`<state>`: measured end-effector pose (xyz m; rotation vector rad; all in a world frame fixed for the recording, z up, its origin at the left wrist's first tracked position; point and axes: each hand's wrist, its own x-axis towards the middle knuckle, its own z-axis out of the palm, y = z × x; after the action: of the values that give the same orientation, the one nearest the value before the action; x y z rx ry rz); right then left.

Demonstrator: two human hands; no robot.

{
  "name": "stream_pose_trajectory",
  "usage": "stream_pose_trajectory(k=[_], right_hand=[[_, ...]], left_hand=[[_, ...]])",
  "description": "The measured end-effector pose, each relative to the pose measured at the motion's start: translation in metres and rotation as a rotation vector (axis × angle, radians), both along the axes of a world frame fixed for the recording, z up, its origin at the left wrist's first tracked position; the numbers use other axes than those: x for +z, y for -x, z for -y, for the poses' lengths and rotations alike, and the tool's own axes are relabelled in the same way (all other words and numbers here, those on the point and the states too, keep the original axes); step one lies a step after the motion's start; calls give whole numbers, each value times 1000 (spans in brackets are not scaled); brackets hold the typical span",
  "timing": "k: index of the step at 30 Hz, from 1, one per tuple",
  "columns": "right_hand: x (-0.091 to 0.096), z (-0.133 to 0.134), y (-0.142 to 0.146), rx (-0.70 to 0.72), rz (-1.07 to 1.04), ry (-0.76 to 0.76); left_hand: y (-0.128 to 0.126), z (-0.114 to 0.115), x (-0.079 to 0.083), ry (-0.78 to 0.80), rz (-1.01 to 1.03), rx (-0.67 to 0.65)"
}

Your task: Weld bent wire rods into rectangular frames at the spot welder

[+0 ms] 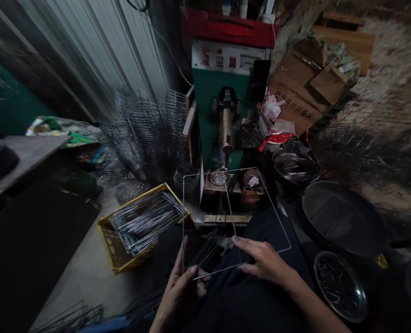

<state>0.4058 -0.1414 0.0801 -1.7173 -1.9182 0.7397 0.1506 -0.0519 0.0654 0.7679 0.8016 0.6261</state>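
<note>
Head view: wire frame point(183, 208) was already bent rectangular, crossbar point(230, 205) across it, far edge by the machine point(202, 120); whether joined, couldn't tell. Left hand point(181, 286) pinched near-left corner; right hand point(265, 260) pinched crossbar's near end.

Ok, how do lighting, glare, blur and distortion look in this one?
Head view: dim overall, the lower-left side nearly black; head view: a bright glint on the round dish; head view: stretching and smearing toward the edges, the rough wall at right soft, the wire frame, left hand and right hand clearer.
</note>
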Motion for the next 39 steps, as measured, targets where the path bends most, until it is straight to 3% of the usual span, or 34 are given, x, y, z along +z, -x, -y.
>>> stream_pose_trajectory(k=[8,28,34,39], right_hand=[[7,0,0,-20,31,0],[1,-4,-7,-64,-34,40],[10,-3,0,-121,-57,89],[-3,-5,-3,-115,-24,31]], left_hand=[[-3,-2,2,5,38,-11],[-7,-14,-5,-27,100,-77],[-10,-10,-13,-33,204,-18],[-14,-14,-21,-5,174,-38]])
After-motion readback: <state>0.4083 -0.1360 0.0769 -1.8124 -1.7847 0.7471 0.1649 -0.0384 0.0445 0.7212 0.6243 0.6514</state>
